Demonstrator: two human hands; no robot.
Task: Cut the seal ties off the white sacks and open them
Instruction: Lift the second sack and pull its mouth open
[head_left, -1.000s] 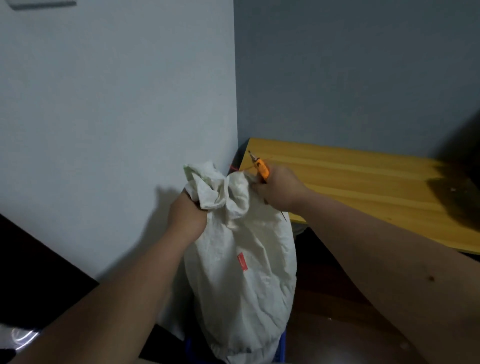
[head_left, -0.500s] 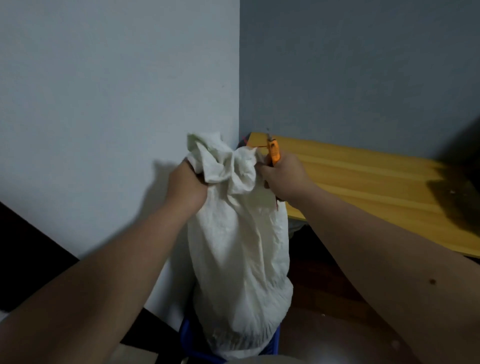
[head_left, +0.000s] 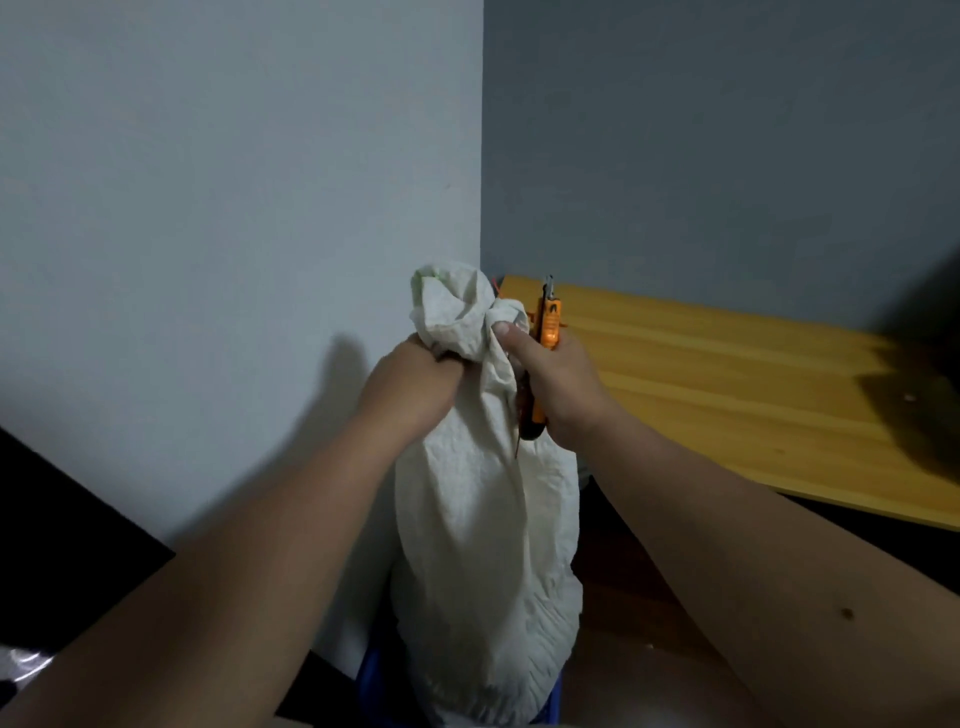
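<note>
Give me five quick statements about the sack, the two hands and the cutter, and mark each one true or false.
1. The left hand grips the bunched neck of the white sack. True.
2. The right hand holds an orange cutter. True.
3. The cutter's tip points down at the floor. False: it points up, above the right hand.
4. The sack lies flat on the wooden tabletop. False: it stands upright in front of the wall corner, left of the tabletop.
5. The sack's mouth is spread wide open. False: its top is still gathered into a bunch.
</note>
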